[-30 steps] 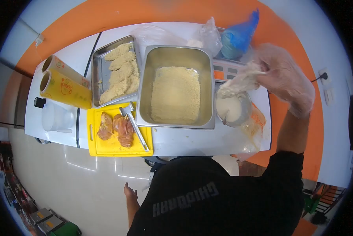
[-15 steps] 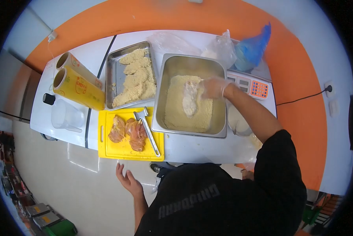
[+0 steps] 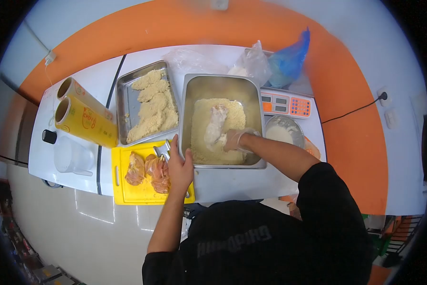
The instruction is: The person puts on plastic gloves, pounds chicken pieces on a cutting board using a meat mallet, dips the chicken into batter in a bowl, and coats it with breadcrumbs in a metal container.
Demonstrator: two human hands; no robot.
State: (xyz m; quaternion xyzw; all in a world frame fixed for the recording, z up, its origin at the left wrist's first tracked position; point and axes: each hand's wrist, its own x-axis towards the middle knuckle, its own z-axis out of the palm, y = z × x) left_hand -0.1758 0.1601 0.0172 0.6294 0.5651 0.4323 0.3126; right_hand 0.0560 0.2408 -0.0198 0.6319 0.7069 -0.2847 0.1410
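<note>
A deep steel pan holds pale breadcrumbs, and a coated piece of chicken lies on them. Wearing a clear plastic glove, my right hand is down in the crumbs just right of the chicken's lower end. Its fingers are curled with crumbs at the tips, partly hidden. My bare left hand stands against the pan's left wall, fingers stretched upward and thumb apart. Behind that hand, a yellow cutting board carries raw chicken pieces and a metal meat mallet, partly covered.
Breaded pieces fill a steel tray at the back left. Film rolls and a plastic jug stand further left. Right of the pan are a bowl of white batter, a scale and a blue bag.
My left hand has risen from below the cutting board to the pan's left side. My right hand has moved down and left within the crumbs. The view has shifted slightly.
</note>
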